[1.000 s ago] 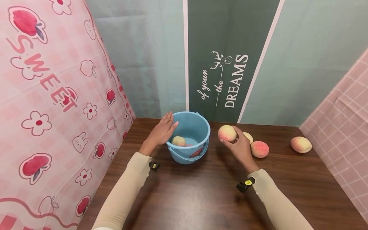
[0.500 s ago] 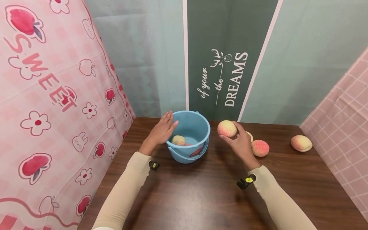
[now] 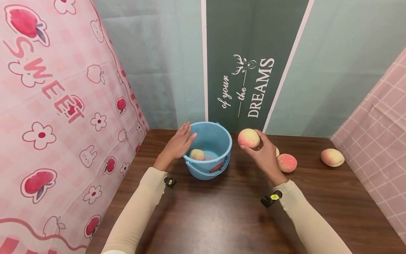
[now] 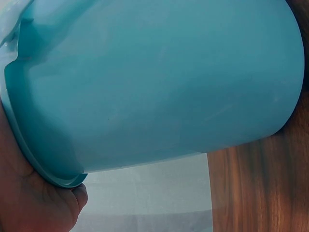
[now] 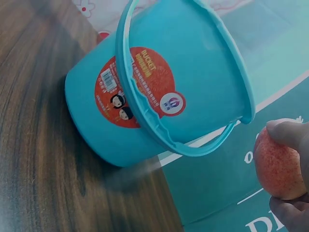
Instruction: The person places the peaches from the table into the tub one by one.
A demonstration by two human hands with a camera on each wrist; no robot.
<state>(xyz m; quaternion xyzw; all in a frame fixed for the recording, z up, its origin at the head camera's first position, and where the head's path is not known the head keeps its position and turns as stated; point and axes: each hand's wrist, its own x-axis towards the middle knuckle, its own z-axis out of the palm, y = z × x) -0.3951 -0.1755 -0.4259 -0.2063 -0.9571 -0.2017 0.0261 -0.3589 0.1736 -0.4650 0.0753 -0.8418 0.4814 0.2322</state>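
bucket (image 3: pixel 215 137) on table (image 3: pixel 209 218) — peach (image 3: pixel 197 154) inside, three peaches (image 3: pixel 287 163) to the right, backdrop (image 3: pixel 158 70) behind

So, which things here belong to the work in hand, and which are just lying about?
In the work:
blue bucket, with the left hand on it
yellow-pink peach in the right hand
pale peach inside the bucket
probably the red peach, far-right peach and mostly hidden peach

Surroundings only, it seems:
pink SWEET cloth
DREAMS cloth
pink grid cloth

Sleeves (image 3: pixel 134 208) are lt. beige, wrist cams (image 3: pixel 266 201) blk w/ yel. marks (image 3: pixel 274 197).
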